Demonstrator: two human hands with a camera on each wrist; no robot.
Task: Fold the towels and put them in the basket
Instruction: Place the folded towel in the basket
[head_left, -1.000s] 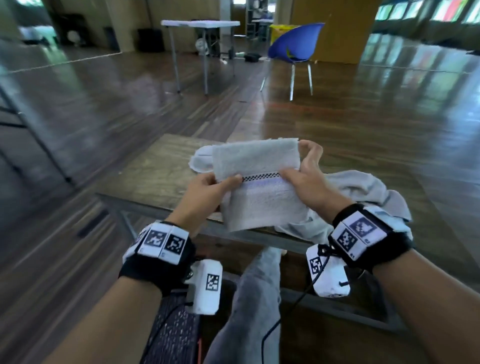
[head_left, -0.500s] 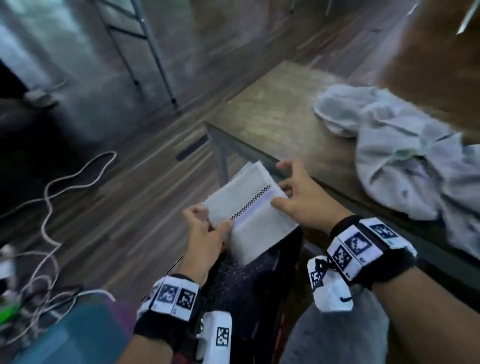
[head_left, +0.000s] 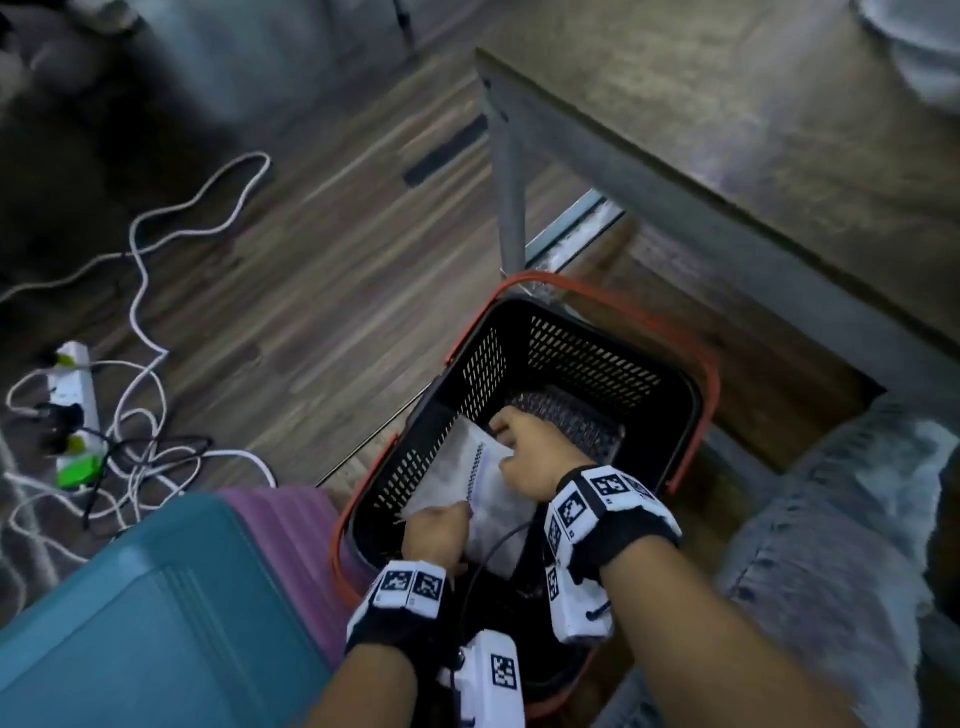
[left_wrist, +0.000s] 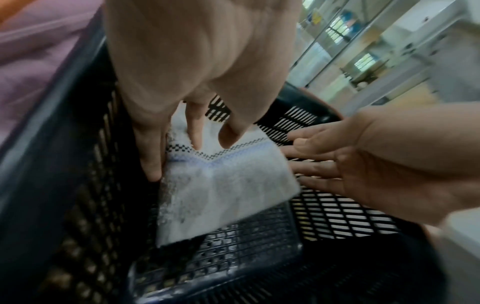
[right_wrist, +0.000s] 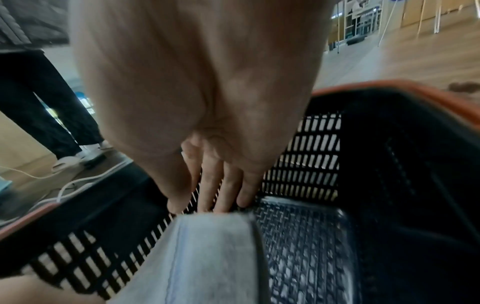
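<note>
Black slotted plastic basket (head_left: 587, 364) with orange handles, one folded white towel (head_left: 467, 473) inside.
Towel leans by a side wall; left hand (head_left: 435, 535), fingers straight and spread, presses its top; right hand (head_left: 530, 457), fingers flat, touches its other edge.

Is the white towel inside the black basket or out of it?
Inside. The white towel leans on a side wall of the black basket, below its rim, left hand and right hand touching it.

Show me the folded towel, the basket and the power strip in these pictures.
folded towel (left_wrist: 228, 185): left wrist view, its flat face below the checkered stripe.
basket (head_left: 587, 358): head view, its far slotted wall.
power strip (head_left: 75, 382): head view, its white body.
</note>
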